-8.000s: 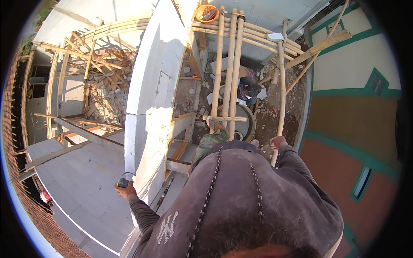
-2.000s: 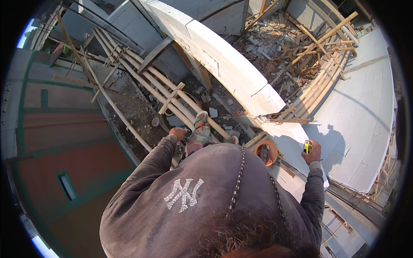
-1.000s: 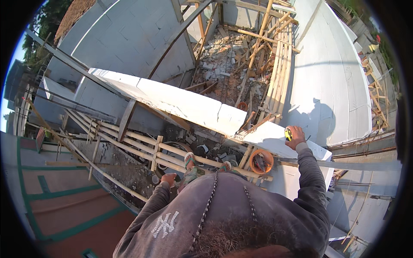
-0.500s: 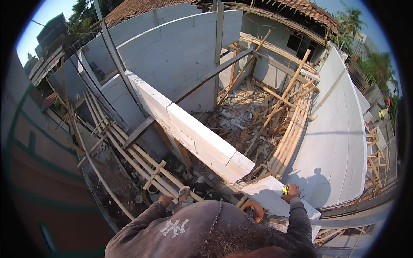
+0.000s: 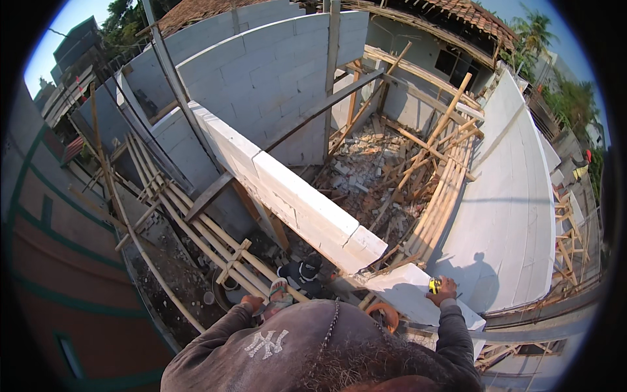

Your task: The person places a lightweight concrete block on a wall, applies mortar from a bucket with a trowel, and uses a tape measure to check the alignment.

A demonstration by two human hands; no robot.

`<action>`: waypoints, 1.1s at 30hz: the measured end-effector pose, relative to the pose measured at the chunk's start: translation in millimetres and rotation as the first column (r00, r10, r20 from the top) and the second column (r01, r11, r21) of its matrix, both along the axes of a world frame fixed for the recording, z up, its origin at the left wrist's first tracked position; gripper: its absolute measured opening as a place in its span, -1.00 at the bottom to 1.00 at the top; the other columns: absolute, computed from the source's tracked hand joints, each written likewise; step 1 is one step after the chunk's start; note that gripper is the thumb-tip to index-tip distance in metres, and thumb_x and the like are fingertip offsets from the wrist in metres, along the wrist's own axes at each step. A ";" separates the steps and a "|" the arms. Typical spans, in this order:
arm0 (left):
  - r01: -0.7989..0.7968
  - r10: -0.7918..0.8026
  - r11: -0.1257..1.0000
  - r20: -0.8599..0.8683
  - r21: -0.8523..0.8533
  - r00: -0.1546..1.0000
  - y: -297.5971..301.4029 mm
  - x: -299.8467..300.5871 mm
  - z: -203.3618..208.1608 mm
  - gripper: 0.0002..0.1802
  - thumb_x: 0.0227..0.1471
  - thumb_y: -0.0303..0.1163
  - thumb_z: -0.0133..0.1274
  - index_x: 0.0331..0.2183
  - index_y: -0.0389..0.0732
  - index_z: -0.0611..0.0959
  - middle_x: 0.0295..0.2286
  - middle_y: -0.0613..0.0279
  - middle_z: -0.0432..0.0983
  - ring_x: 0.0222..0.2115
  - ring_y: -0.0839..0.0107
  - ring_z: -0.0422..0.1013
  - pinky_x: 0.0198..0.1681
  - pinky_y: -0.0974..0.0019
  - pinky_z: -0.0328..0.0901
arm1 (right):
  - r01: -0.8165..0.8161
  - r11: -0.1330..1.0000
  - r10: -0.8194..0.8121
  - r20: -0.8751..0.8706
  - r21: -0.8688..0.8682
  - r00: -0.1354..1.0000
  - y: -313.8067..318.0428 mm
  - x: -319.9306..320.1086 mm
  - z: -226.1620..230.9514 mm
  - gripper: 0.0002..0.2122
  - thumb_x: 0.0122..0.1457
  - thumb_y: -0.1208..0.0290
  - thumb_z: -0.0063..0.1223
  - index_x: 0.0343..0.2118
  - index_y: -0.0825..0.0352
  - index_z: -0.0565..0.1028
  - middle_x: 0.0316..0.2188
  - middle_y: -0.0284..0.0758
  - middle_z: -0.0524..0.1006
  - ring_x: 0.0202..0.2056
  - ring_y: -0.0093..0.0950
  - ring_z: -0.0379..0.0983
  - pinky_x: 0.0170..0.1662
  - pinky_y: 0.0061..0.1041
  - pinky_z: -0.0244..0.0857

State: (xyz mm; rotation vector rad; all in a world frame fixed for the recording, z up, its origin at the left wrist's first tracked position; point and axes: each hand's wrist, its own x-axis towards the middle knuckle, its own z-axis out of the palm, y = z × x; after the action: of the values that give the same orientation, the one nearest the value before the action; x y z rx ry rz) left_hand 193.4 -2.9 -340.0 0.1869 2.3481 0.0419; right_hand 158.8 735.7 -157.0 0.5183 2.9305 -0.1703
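Note:
My right hand (image 5: 445,291) is closed round a yellow and black tape measure (image 5: 435,285). It is over the white block (image 5: 403,292) at the lower right. My left hand (image 5: 252,301) is low on the left, fingers curled at a bamboo pole (image 5: 251,279) beside my sandalled foot (image 5: 279,297); its grip is partly hidden. A long white block wall (image 5: 294,199) runs diagonally in front of me, its near end close to the block under my right hand.
Below, between the poles and wall, is a person in a dark cap (image 5: 309,268). An orange bucket (image 5: 385,316) stands near my right arm. Bamboo scaffolding (image 5: 450,193) and rubble (image 5: 366,163) lie beyond the wall; a tall white wall (image 5: 509,215) rises at right.
The person in the dark cap below has come more clearly into view beside my foot. Both my hands stay nearly where they were, the tape measure still in my right.

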 end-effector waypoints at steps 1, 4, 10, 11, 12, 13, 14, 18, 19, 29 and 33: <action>-0.016 0.016 1.000 0.007 -0.004 1.000 0.2 0.9 0.4 -0.59 0.23 -0.17 -0.17 0.05 0.14 0.59 -0.01 0.14 0.54 0.02 0.13 0.46 0.05 0.10 0.36 | 0.070 0.997 -0.069 0.049 -0.016 0.996 1.7 2.9 -2.9 -0.06 -0.33 -0.03 0.48 0.20 0.10 0.27 0.10 -0.08 0.29 0.16 -0.03 0.20 0.21 -0.10 0.17; -0.028 0.028 1.000 0.017 -0.003 0.999 5.9 -9.1 11.7 -0.60 0.22 -0.18 -0.16 0.04 0.13 0.60 -0.03 0.12 0.55 0.01 0.11 0.47 0.04 0.09 0.36 | 0.252 0.967 -0.241 0.191 -0.032 0.951 -18.1 -8.0 20.6 -0.01 -0.27 -0.11 0.42 0.27 0.10 0.19 0.16 -0.02 0.25 0.18 0.03 0.20 0.22 -0.09 0.18; 0.137 -0.128 0.985 -0.086 0.107 0.988 -3.3 -30.6 -1.1 -0.68 0.09 -0.31 -0.02 -0.09 -0.01 0.63 -0.16 0.14 0.60 -0.13 0.08 0.51 -0.09 0.04 0.40 | 0.246 0.966 -0.231 0.155 -0.086 0.961 6.6 -19.3 12.9 -0.11 -0.23 -0.04 0.39 0.21 0.15 0.25 0.15 -0.03 0.27 0.13 0.06 0.25 0.18 -0.12 0.23; 0.069 -0.041 0.976 -0.138 0.207 0.990 -25.3 -20.0 -18.6 -0.68 0.07 -0.28 0.01 -0.11 -0.04 0.64 -0.17 0.15 0.61 -0.17 0.07 0.52 -0.11 0.04 0.40 | 0.251 0.962 -0.231 0.165 -0.111 0.959 4.2 -24.7 6.2 -0.13 -0.22 -0.03 0.38 0.21 0.16 0.26 0.14 -0.03 0.28 0.13 0.06 0.26 0.17 -0.12 0.24; 0.102 -0.088 0.981 -0.089 0.163 0.992 -7.3 -23.0 -8.4 -0.66 0.07 -0.16 0.03 -0.14 -0.05 0.64 -0.21 0.12 0.61 -0.19 0.04 0.52 -0.12 0.01 0.39 | 0.280 0.956 -0.260 0.186 -0.091 0.947 8.6 -19.1 4.9 -0.13 -0.20 -0.04 0.36 0.22 0.15 0.25 0.15 -0.02 0.27 0.13 0.08 0.26 0.16 -0.12 0.26; 0.094 -0.080 0.975 -0.074 0.201 0.994 -10.8 -25.2 -12.3 -0.64 0.08 -0.10 0.02 -0.13 -0.05 0.64 -0.21 0.11 0.61 -0.17 0.03 0.51 -0.12 0.00 0.38 | 0.307 0.949 -0.295 0.148 -0.065 0.944 15.4 -12.8 0.0 -0.13 -0.19 -0.04 0.35 0.23 0.14 0.24 0.16 -0.02 0.26 0.15 0.09 0.24 0.17 -0.11 0.25; 0.064 -0.049 0.964 -0.065 0.257 0.997 -36.0 -14.5 -29.9 -0.61 0.08 -0.05 0.00 -0.13 -0.05 0.63 -0.20 0.10 0.60 -0.16 0.02 0.50 -0.13 -0.01 0.38 | 0.333 0.940 -0.317 0.162 -0.079 0.934 13.8 -16.2 3.1 -0.12 -0.19 -0.05 0.34 0.25 0.13 0.23 0.17 -0.03 0.25 0.15 0.09 0.24 0.17 -0.10 0.24; 0.182 -0.179 0.952 -0.034 0.245 0.983 -57.2 -16.4 -51.2 -0.52 0.12 0.09 -0.05 -0.12 -0.04 0.62 -0.18 0.05 0.58 -0.12 -0.01 0.48 -0.13 -0.04 0.36 | 0.538 0.843 -0.530 0.162 -0.003 0.832 35.8 14.2 4.0 -0.09 -0.19 -0.09 0.35 0.27 0.10 0.22 0.17 -0.06 0.27 0.14 0.09 0.26 0.18 -0.10 0.24; 0.178 -0.184 0.961 0.011 0.211 0.983 -60.8 -17.1 -47.9 -0.52 0.13 0.09 -0.06 -0.12 -0.04 0.62 -0.17 0.05 0.58 -0.11 -0.01 0.48 -0.12 -0.04 0.36 | 0.584 0.811 -0.579 0.160 0.015 0.800 40.1 22.2 2.8 -0.08 -0.19 -0.10 0.35 0.28 0.09 0.22 0.16 -0.07 0.28 0.13 0.08 0.27 0.17 -0.10 0.24; 0.197 -0.198 0.956 -0.018 0.215 0.980 -30.4 -64.2 23.8 -0.56 0.08 0.04 0.02 -0.10 0.00 0.61 -0.18 0.08 0.60 -0.13 0.01 0.50 -0.11 0.00 0.38 | 0.676 0.736 -0.665 0.151 -0.028 0.731 33.1 37.4 4.9 -0.08 -0.22 -0.09 0.35 0.27 0.10 0.23 0.16 -0.07 0.26 0.16 0.09 0.22 0.17 -0.11 0.24; 0.263 -0.253 0.946 -0.075 0.190 0.964 -26.0 -81.2 1.1 -0.63 0.08 0.00 0.03 -0.16 -0.01 0.59 -0.27 0.06 0.60 -0.21 0.01 0.52 -0.18 -0.05 0.38 | 0.712 0.699 -0.696 0.168 -0.064 0.698 35.4 36.8 10.7 -0.17 -0.16 -0.06 0.31 0.23 0.08 0.27 0.17 -0.11 0.23 0.19 0.05 0.18 0.18 -0.11 0.24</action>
State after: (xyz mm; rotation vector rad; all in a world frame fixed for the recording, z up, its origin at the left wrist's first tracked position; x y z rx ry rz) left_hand 112.1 -28.9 -339.0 0.5998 2.3479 0.1455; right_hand 195.6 771.1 -146.3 1.5522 2.4032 -0.3863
